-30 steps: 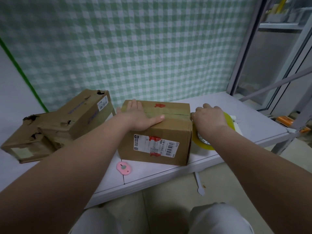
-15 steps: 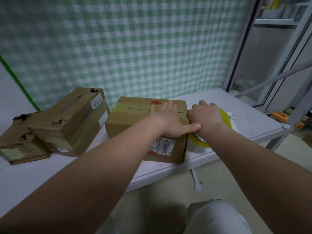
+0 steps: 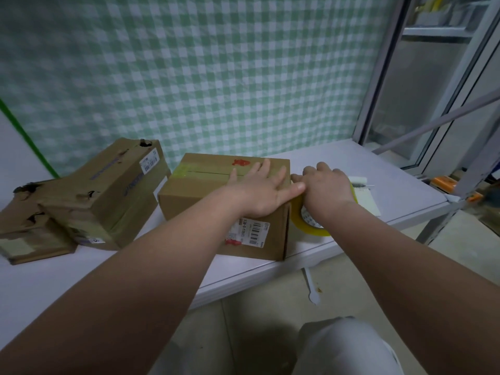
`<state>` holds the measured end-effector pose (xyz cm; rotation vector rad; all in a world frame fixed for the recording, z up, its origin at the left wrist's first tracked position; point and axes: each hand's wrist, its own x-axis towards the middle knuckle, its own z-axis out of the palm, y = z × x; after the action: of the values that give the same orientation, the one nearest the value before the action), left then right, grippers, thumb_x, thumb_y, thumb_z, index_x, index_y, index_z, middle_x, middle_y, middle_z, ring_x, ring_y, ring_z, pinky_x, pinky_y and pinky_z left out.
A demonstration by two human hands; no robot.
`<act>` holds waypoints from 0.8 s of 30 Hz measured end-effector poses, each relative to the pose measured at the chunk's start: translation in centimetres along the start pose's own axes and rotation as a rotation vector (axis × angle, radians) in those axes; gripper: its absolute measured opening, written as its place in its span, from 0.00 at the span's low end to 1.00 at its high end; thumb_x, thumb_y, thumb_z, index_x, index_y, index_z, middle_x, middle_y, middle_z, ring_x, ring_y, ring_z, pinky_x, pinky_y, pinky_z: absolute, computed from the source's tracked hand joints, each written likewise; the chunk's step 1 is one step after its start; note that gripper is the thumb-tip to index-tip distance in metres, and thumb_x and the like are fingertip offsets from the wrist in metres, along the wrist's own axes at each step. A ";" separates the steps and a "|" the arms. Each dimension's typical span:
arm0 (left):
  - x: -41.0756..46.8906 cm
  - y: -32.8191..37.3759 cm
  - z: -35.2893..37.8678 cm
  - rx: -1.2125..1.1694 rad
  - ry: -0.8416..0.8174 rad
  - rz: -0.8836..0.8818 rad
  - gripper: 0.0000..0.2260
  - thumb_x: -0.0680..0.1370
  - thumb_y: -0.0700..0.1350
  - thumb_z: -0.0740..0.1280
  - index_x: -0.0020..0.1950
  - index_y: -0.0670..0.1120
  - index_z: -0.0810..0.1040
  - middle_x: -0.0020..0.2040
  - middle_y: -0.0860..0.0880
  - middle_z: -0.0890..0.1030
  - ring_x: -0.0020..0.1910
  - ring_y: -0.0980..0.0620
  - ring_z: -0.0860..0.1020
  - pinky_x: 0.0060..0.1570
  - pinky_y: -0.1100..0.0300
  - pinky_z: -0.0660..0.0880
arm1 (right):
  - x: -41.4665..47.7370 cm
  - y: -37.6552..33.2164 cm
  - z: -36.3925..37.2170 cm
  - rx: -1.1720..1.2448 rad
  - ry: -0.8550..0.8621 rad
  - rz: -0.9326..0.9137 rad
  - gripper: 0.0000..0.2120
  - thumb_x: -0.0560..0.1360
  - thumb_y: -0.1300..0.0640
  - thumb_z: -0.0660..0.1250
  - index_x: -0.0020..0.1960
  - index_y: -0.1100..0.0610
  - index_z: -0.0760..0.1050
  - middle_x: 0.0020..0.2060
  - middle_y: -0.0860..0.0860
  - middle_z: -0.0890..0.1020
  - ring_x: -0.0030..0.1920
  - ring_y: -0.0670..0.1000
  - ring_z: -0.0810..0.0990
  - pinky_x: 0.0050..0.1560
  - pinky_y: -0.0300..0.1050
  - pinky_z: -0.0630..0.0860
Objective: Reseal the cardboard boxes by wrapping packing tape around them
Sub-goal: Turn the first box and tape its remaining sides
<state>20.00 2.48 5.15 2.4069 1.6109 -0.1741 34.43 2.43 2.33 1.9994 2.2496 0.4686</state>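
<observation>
Taping update: I'm on the middle box point(image 3: 194, 196), which sits near the front edge of the worktop point(image 3: 405, 169). My left hand point(image 3: 259, 190) is flat on its lid, fingers straight and spread, pressing down over the top seam at the right end. There's a yellowish strip of tape along that seam. My right hand point(image 3: 327, 185) has its fingers curled over the tape roll point(image 3: 305, 226), which stands on edge right against the box's right side.

So I'd call this mid-wrap: top looks covered, and the tape is turning the corner. Next I'd pull the roll down that side and under, which means tipping or lifting the box since it's flat on the worktop. The left hand has to keep the top strip pinned so it doesn't peel back or wrinkle.

Writing-wise, the white shipping label point(image 3: 253, 230) on the front has barcodes and a row of digits, but my arm covers part of it and I can't read it reliably. The red stamp point(image 3: 240, 162) on the lid is too smeared to read. The battered second box point(image 3: 113, 196) to the left has its own small barcode label point(image 3: 148, 165), which is also unreadable.
</observation>
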 end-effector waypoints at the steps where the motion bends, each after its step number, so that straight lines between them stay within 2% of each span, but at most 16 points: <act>1: -0.1 -0.5 -0.1 -0.006 0.010 -0.022 0.35 0.74 0.70 0.39 0.77 0.54 0.42 0.77 0.48 0.37 0.76 0.48 0.38 0.71 0.40 0.36 | -0.2 0.0 0.1 0.011 0.000 0.002 0.24 0.76 0.59 0.62 0.71 0.49 0.63 0.59 0.51 0.72 0.63 0.55 0.68 0.55 0.49 0.69; 6: -0.5 -5.2 -0.5 -0.017 0.059 -0.216 0.35 0.76 0.69 0.40 0.78 0.51 0.42 0.78 0.48 0.39 0.77 0.47 0.40 0.71 0.37 0.39 | -0.7 0.2 -0.1 0.066 -0.016 0.049 0.33 0.72 0.65 0.65 0.74 0.48 0.60 0.61 0.54 0.71 0.62 0.58 0.69 0.53 0.51 0.71; 12: -1.3 -9.3 -0.9 -0.112 0.163 -0.459 0.31 0.77 0.68 0.41 0.78 0.57 0.46 0.78 0.49 0.42 0.77 0.43 0.41 0.67 0.29 0.43 | -0.2 -0.1 -1.0 0.153 0.116 0.159 0.27 0.72 0.67 0.63 0.68 0.51 0.66 0.58 0.53 0.73 0.55 0.57 0.72 0.40 0.47 0.65; 16: -0.9 -11.5 -0.8 -0.180 0.190 -0.445 0.43 0.65 0.77 0.35 0.77 0.58 0.48 0.79 0.47 0.46 0.76 0.40 0.44 0.70 0.33 0.47 | 1.0 -0.4 -4.1 0.116 0.244 0.157 0.21 0.70 0.67 0.65 0.61 0.53 0.70 0.54 0.52 0.75 0.52 0.56 0.74 0.37 0.46 0.63; 17: -0.9 -12.0 -1.0 -0.229 0.200 -0.439 0.43 0.66 0.77 0.35 0.77 0.58 0.48 0.79 0.47 0.47 0.76 0.41 0.44 0.71 0.34 0.47 | 1.3 -0.5 -5.0 0.110 0.277 0.150 0.21 0.70 0.67 0.64 0.60 0.54 0.71 0.54 0.53 0.76 0.52 0.56 0.74 0.37 0.46 0.63; 20: -1.8 -11.7 -1.9 -0.442 0.206 -0.432 0.33 0.76 0.70 0.43 0.78 0.56 0.48 0.78 0.44 0.47 0.77 0.41 0.46 0.73 0.39 0.47 | 2.6 -0.8 -8.3 0.087 0.377 0.125 0.19 0.71 0.67 0.63 0.60 0.54 0.73 0.54 0.53 0.76 0.52 0.57 0.74 0.37 0.47 0.62; 22: -2.4 -11.3 -2.5 -0.563 0.206 -0.383 0.36 0.72 0.74 0.45 0.76 0.61 0.50 0.78 0.45 0.51 0.76 0.41 0.50 0.72 0.39 0.52 | 3.5 -1.3 -10.5 0.071 0.427 0.107 0.19 0.71 0.66 0.63 0.61 0.54 0.73 0.54 0.53 0.76 0.53 0.57 0.75 0.37 0.47 0.62; 24: -3.3 -10.9 -3.5 -0.722 0.199 -0.340 0.40 0.64 0.80 0.46 0.74 0.66 0.54 0.76 0.48 0.58 0.73 0.42 0.61 0.68 0.40 0.61 | 4.2 -1.9 -12.5 0.086 0.455 0.103 0.19 0.72 0.65 0.64 0.62 0.54 0.72 0.55 0.53 0.76 0.53 0.57 0.75 0.38 0.48 0.63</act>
<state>8.54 4.39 7.87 1.6376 1.7574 0.5187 28.64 4.35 14.19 2.2458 2.4509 0.9379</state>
